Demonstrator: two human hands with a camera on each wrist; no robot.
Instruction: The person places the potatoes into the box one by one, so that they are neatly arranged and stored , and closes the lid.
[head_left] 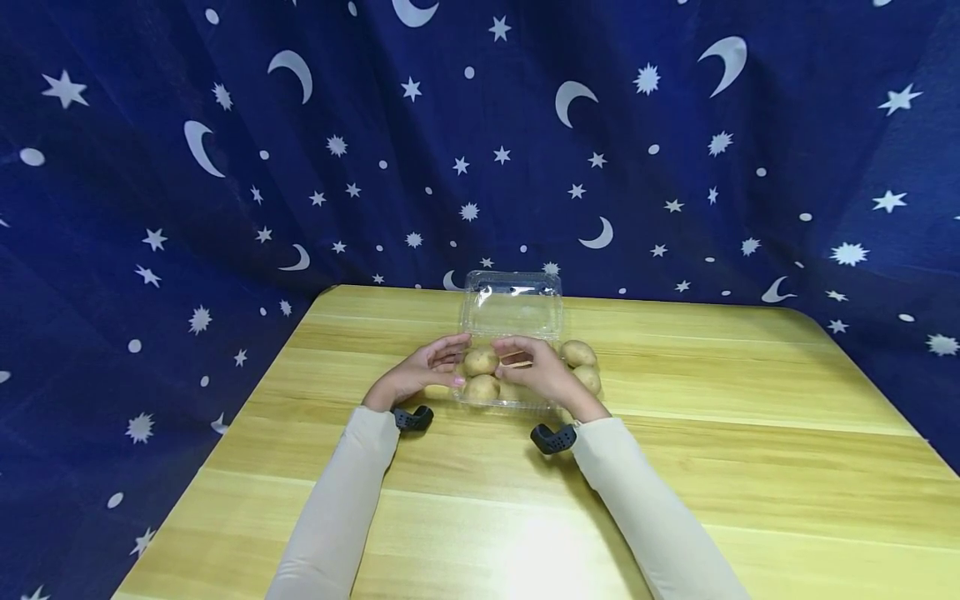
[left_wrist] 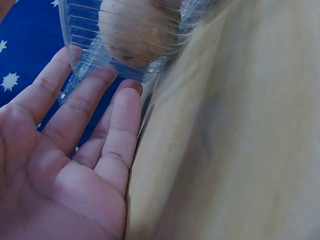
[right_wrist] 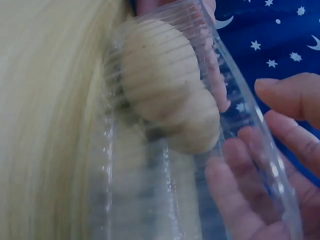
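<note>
A clear plastic clamshell box (head_left: 517, 403) lies on the table with its ribbed lid (head_left: 512, 312) raised at the back. In its left part sit two potatoes, a rear one (head_left: 480, 361) and a front one (head_left: 482, 388). My left hand (head_left: 422, 368) is at the box's left side, its loosely bent fingers (left_wrist: 75, 107) touching the clear wall. Over the box, just right of the rear potato, is my right hand (head_left: 542, 371). Its relaxed fingers (right_wrist: 235, 185) and thumb stand apart at the box's rim, with no potato between them.
Outside the box on its right lie more potatoes, one at the back (head_left: 578, 353) and another (head_left: 587, 380) beside it, partly behind the right wrist. The wooden table (head_left: 450, 533) ends at a dark blue curtain (head_left: 420, 108) with moons and stars.
</note>
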